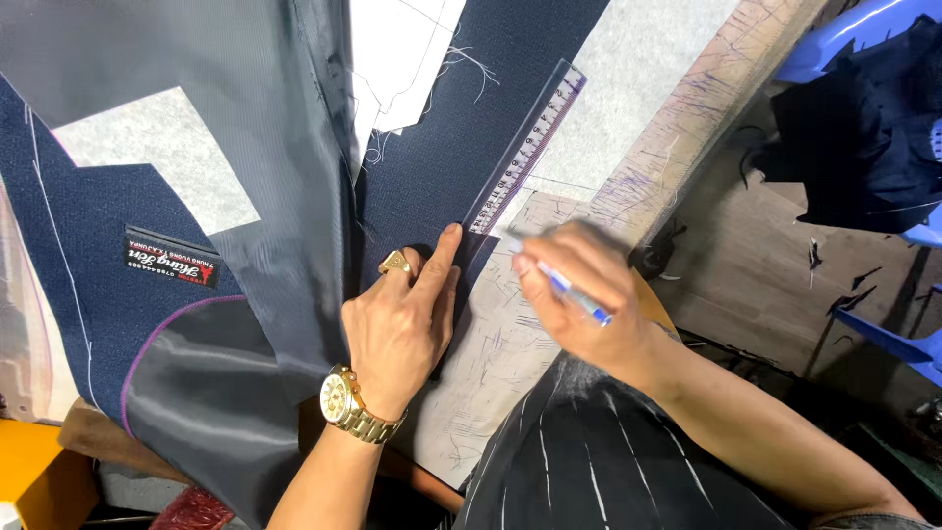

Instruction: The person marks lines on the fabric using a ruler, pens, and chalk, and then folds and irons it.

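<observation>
L hand (397, 329) pins ruler (525, 147); R hand (579, 294) grips pen (574, 292).

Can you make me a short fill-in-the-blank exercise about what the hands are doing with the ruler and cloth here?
1. The left hand presses down the clear ____ on the navy cloth.
2. The right hand holds a blue and white ____.
3. On the left wrist sits a gold ____.
4. A gold ____ shows on a finger of the left hand.

Missing words: ruler; pen; watch; ring
</observation>
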